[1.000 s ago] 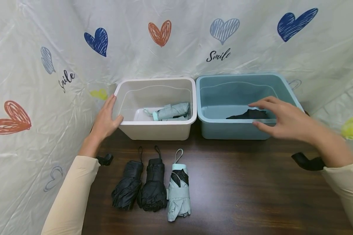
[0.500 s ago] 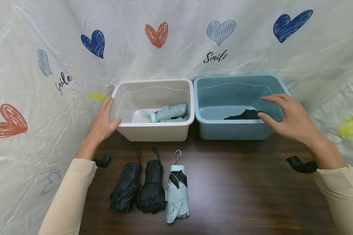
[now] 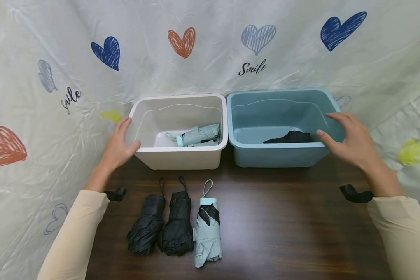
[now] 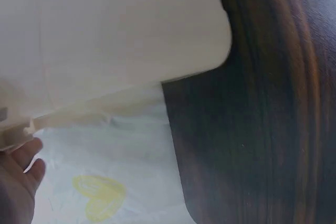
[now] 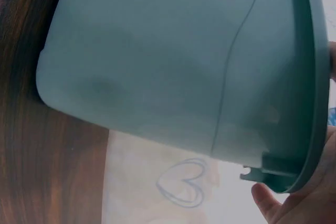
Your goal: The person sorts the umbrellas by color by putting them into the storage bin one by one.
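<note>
In the head view my left hand [image 3: 116, 149] rests on the left end of a beige plastic bin [image 3: 182, 160], its fingers extended along the outer edge and thumb at the front corner. A pale green folded umbrella [image 3: 199, 134] lies inside, with part of another pale green item under it. My right hand [image 3: 353, 140] spans the right rim of a blue plastic bin [image 3: 273, 156], fingers spread and thumb over the inside. A dark folded item [image 3: 292, 137] lies low in that bin, partly hidden by its front wall.
On the brown wooden table [image 3: 283, 225], two black folded umbrellas [image 3: 145, 225] and one pale green folded umbrella [image 3: 208, 233] lie side by side in front of the beige bin. A white cloth [image 3: 210, 46] with printed hearts hangs behind and beside the bins.
My right hand has moved right from over the blue bin's inside to its right rim. The left hand stays at the beige bin's edge. The whole view has shifted slightly.
</note>
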Available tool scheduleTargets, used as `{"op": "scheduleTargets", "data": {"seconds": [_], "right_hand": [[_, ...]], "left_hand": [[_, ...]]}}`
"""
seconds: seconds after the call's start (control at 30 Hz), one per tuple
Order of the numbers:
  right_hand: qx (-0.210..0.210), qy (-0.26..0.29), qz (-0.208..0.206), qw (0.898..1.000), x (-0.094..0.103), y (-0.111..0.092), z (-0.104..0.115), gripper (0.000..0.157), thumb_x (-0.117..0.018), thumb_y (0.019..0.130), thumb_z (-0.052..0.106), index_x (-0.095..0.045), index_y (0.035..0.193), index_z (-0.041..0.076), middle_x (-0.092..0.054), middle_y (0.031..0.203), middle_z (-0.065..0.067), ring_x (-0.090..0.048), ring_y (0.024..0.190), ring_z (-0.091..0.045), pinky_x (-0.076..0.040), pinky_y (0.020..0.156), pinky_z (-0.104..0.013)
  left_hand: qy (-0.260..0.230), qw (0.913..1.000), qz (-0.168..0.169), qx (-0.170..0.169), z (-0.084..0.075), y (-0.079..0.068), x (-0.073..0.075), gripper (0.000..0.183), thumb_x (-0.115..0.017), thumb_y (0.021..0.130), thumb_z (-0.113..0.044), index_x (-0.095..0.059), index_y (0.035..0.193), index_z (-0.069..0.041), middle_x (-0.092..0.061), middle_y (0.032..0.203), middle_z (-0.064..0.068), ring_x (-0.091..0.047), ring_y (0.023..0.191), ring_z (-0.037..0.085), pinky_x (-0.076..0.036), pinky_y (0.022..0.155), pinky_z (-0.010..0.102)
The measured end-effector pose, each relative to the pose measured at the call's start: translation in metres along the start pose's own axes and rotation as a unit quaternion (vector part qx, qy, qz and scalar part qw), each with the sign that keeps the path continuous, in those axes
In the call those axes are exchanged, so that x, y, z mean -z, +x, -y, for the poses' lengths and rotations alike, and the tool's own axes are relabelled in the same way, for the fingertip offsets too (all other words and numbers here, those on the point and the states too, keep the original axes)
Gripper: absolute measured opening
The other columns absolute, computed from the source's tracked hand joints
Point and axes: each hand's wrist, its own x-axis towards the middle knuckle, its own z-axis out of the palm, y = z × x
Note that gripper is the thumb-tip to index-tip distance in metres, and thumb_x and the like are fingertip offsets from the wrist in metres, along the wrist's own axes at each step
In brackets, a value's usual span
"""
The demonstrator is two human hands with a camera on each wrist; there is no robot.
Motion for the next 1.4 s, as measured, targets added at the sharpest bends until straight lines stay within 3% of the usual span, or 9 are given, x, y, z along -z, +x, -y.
{"op": "scheduleTargets", "data": {"seconds": [0.2, 0.37, 0.43, 0.53, 0.73, 0.83, 0.93, 1.03, 1.4], "right_hand": [[-0.029, -0.006, 0.026, 0.999, -0.001, 0.004, -0.006, 0.071, -0.065, 0.101, 0.035, -0.044, 0.159, 0.001, -0.037, 0.167, -0.028, -0.031, 0.153, -0.056, -0.023, 0.119, -0.081], [-0.061, -0.022, 0.059, 0.996, 0.002, 0.005, -0.01, 0.079, -0.061, 0.102, 0.041, -0.033, 0.164, 0.0, -0.025, 0.173, -0.027, -0.022, 0.157, -0.056, -0.02, 0.118, -0.083], [-0.065, -0.027, 0.066, 0.995, 0.003, 0.005, -0.012, 0.081, -0.06, 0.102, 0.042, -0.031, 0.165, 0.0, -0.023, 0.174, -0.026, -0.021, 0.157, -0.056, -0.02, 0.118, -0.084], [-0.063, -0.027, 0.073, 0.995, 0.005, 0.004, -0.013, 0.082, -0.06, 0.103, 0.042, -0.029, 0.165, -0.001, -0.02, 0.175, -0.025, -0.019, 0.158, -0.056, -0.018, 0.119, -0.083], [-0.064, -0.033, 0.081, 0.994, 0.004, 0.004, -0.015, 0.084, -0.059, 0.103, 0.042, -0.024, 0.167, -0.001, -0.017, 0.176, -0.024, -0.019, 0.158, -0.056, -0.019, 0.118, -0.083], [-0.068, -0.039, 0.08, 0.994, 0.003, 0.006, -0.017, 0.086, -0.058, 0.103, 0.044, -0.021, 0.168, 0.001, -0.015, 0.177, -0.024, -0.019, 0.158, -0.057, -0.019, 0.118, -0.084], [-0.071, -0.044, 0.083, 0.993, 0.003, 0.007, -0.017, 0.088, -0.057, 0.103, 0.045, -0.018, 0.169, 0.002, -0.013, 0.177, -0.025, -0.018, 0.158, -0.057, -0.019, 0.118, -0.084], [-0.075, -0.049, 0.09, 0.992, 0.005, 0.006, -0.018, 0.089, -0.056, 0.103, 0.046, -0.015, 0.169, 0.002, -0.011, 0.178, -0.024, -0.016, 0.159, -0.057, -0.018, 0.118, -0.084], [-0.073, -0.048, 0.103, 0.991, 0.005, 0.008, -0.019, 0.092, -0.056, 0.103, 0.048, -0.01, 0.171, 0.006, -0.005, 0.179, -0.019, -0.012, 0.161, -0.055, -0.016, 0.119, -0.084]], "left_hand": [[-0.087, 0.9951, -0.046, 0.0, 0.006, -0.01, 0.009, 0.079, -0.066, 0.094, -0.02, -0.035, 0.161, 0.006, -0.033, 0.167, 0.032, -0.032, 0.155, 0.054, -0.027, 0.127, 0.066], [-0.145, 0.9868, -0.07, 0.018, 0.012, -0.033, 0.016, 0.066, -0.055, 0.103, -0.02, -0.035, 0.162, 0.003, -0.036, 0.167, 0.03, -0.036, 0.154, 0.052, -0.034, 0.127, 0.035], [-0.146, 0.9869, -0.062, 0.03, 0.014, -0.045, 0.017, 0.064, -0.05, 0.106, -0.022, -0.035, 0.163, 0.001, -0.038, 0.166, 0.03, -0.037, 0.153, 0.051, -0.033, 0.12, 0.018], [-0.132, 0.9894, -0.048, 0.04, 0.017, -0.067, 0.018, 0.059, -0.043, 0.109, -0.026, -0.038, 0.161, 0.002, -0.045, 0.16, 0.032, -0.043, 0.149, 0.048, -0.033, 0.109, 0.008], [-0.082, 0.9955, -0.008, 0.046, 0.016, -0.112, 0.012, 0.05, -0.045, 0.112, -0.026, -0.05, 0.153, 0.003, -0.056, 0.15, 0.03, -0.055, 0.132, 0.041, -0.033, 0.097, -0.001], [-0.061, 0.9964, 0.02, 0.056, 0.01, -0.129, 0.003, 0.05, -0.052, 0.111, -0.025, -0.05, 0.152, 0.002, -0.058, 0.148, 0.027, -0.06, 0.129, 0.043, -0.043, 0.101, 0.009], [-0.044, 0.9949, 0.051, 0.075, 0.002, -0.144, -0.01, 0.053, -0.054, 0.11, -0.029, -0.047, 0.153, 0.002, -0.058, 0.148, 0.026, -0.062, 0.129, 0.044, -0.053, 0.105, 0.036], [-0.04, 0.9916, 0.077, 0.096, -0.005, -0.158, -0.025, 0.056, -0.054, 0.111, -0.034, -0.046, 0.153, 0.001, -0.058, 0.147, 0.025, -0.063, 0.128, 0.043, -0.053, 0.102, 0.059], [-0.012, 0.9745, 0.128, 0.184, -0.038, -0.203, -0.067, 0.072, -0.059, 0.105, -0.051, -0.04, 0.16, -0.009, -0.054, 0.15, 0.023, -0.062, 0.13, 0.042, -0.057, 0.095, 0.059]]}}
